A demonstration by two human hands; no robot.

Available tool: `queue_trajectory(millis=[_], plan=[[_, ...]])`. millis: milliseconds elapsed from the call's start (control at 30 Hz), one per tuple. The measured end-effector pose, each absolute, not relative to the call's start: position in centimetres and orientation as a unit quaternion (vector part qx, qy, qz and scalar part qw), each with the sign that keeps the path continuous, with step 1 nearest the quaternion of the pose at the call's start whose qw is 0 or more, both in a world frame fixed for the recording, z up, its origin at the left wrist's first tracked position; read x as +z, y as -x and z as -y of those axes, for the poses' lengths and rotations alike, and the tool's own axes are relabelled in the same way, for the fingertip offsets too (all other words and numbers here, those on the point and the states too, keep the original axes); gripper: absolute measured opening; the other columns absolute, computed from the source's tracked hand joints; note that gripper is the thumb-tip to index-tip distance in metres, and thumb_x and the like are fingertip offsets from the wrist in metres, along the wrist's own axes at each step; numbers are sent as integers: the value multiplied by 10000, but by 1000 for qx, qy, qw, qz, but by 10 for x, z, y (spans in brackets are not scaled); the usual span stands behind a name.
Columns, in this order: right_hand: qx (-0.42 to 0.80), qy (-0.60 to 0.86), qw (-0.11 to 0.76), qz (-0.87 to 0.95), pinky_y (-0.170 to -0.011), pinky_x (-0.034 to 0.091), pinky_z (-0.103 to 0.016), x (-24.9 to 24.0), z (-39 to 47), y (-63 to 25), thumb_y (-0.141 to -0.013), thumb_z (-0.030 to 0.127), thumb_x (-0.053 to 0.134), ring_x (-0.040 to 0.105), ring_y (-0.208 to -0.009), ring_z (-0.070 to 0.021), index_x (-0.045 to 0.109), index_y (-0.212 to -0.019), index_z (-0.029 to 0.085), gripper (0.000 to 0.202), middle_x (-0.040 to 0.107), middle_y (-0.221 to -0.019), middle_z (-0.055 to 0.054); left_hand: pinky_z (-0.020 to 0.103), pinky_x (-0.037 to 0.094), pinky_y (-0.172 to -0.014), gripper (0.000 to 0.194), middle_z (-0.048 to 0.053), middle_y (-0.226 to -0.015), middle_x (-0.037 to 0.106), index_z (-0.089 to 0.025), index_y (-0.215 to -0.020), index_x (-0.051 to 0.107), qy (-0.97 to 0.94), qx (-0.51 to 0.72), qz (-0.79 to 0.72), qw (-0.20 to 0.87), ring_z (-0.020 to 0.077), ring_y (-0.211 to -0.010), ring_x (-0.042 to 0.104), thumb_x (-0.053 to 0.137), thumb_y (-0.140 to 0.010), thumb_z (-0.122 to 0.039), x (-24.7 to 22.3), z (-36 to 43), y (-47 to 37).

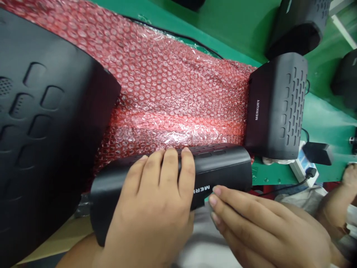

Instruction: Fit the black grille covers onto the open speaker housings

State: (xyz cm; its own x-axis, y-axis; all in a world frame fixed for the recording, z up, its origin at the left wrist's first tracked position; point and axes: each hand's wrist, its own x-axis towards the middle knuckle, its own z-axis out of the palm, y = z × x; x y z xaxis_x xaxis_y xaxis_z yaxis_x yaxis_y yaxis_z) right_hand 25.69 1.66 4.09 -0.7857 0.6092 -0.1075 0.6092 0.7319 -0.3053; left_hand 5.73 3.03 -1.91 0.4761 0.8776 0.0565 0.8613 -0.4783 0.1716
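A black plastic housing (228, 167) with white "MER..." lettering lies on its side in front of me, the lettering upside down. Across its top my left hand (156, 201) is wrapped, fingers together over the far edge, gripping it; the palm hides part of the lettering. My right hand (264, 223) is closed in a pinch beside the lettering, at the housing's near edge. Between its fingertips shows a small green-and-grey piece (206, 201), mostly hidden, whose kind I cannot make out. It appears to touch the housing.
Red bubble wrap (173, 82) covers the green bench (231, 26). A large black housing (55, 123) stands at left, a "MERKURY" housing (273, 108) at right, and another housing (298, 29) behind. Nearby are a power strip (302, 167), cables and another person's arm (337, 204).
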Motion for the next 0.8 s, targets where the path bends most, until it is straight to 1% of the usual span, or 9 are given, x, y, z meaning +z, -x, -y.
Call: queue_trajectory(millis=[67, 200, 300, 333, 367, 467, 567, 667, 800], plan=[[-192, -337, -15, -922, -1061, 471, -200, 37, -16, -259, -963, 62, 344, 540, -1215, -142, 663, -1111, 101, 353, 654, -1193, -39, 507, 485, -829, 589, 246, -1117, 632, 6, -1209, 518, -857, 68, -508, 55, 389, -980, 608, 526, -694, -279, -19, -30, -57], [-216, -342, -30, -914, -1022, 515, -183, 29, -13, -261, -925, 50, 432, 535, -1221, -148, 647, -1138, 88, 305, 644, -1212, -29, 501, 486, -828, 563, 241, -1115, 628, -3, -1213, 511, -858, 63, -507, 51, 375, -986, 606, 487, -731, -293, -19, -29, -57], [-211, -341, -34, -915, -994, 538, -188, 27, -14, -261, -913, 45, 454, 540, -1216, -146, 643, -1167, 163, 338, 649, -1203, 5, 502, 494, -804, 555, 249, -1094, 633, 12, -1205, 517, -858, 69, -506, 48, 384, -972, 610, 488, -722, -259, -19, -29, -58], [-215, -341, -32, -915, -998, 533, -186, 27, -14, -261, -917, 54, 455, 541, -1215, -140, 637, -1178, 171, 339, 645, -1210, 7, 503, 496, -800, 556, 253, -1090, 633, 17, -1201, 521, -858, 73, -506, 47, 387, -965, 611, 494, -717, -256, -19, -29, -58], [-222, -338, -31, -914, -1009, 522, -186, 27, -15, -262, -924, 66, 453, 542, -1214, -137, 633, -1181, 161, 328, 640, -1219, 1, 505, 497, -799, 560, 256, -1090, 632, 20, -1198, 524, -858, 78, -506, 47, 388, -959, 610, 498, -717, -264, -19, -29, -58], [-238, -341, -28, -909, -1043, 490, -194, 29, -16, -263, -947, 91, 432, 551, -1202, -141, 628, -1163, 78, 292, 635, -1229, -48, 515, 496, -810, 587, 259, -1111, 619, 24, -1210, 520, -858, 78, -505, 57, 390, -961, 603, 505, -728, -309, -19, -29, -58], [-256, -382, -49, -887, -1050, 478, -185, 29, -14, -259, -954, 87, 425, 570, -1177, -138, 640, -1139, 86, 284, 649, -1205, -54, 518, 498, -811, 575, 254, -1115, 612, 20, -1220, 518, -855, 74, -508, 65, 394, -972, 596, 503, -732, -284, -18, -29, -58], [-273, -377, -65, -883, -1052, 471, -172, 30, -13, -255, -946, 79, 432, 575, -1171, -133, 644, -1134, 86, 284, 655, -1195, -53, 513, 495, -822, 556, 248, -1110, 613, 14, -1223, 519, -855, 72, -509, 67, 391, -981, 596, 499, -730, -242, -18, -29, -58], [-245, -360, -29, -900, -1022, 515, -208, 31, -14, -257, -926, 61, 454, 586, -1159, -156, 641, -1135, 66, 280, 665, -1172, -65, 514, 492, -832, 558, 243, -1091, 617, 12, -1217, 522, -854, 71, -510, 69, 385, -977, 598, 482, -754, -296, -17, -29, -58]])
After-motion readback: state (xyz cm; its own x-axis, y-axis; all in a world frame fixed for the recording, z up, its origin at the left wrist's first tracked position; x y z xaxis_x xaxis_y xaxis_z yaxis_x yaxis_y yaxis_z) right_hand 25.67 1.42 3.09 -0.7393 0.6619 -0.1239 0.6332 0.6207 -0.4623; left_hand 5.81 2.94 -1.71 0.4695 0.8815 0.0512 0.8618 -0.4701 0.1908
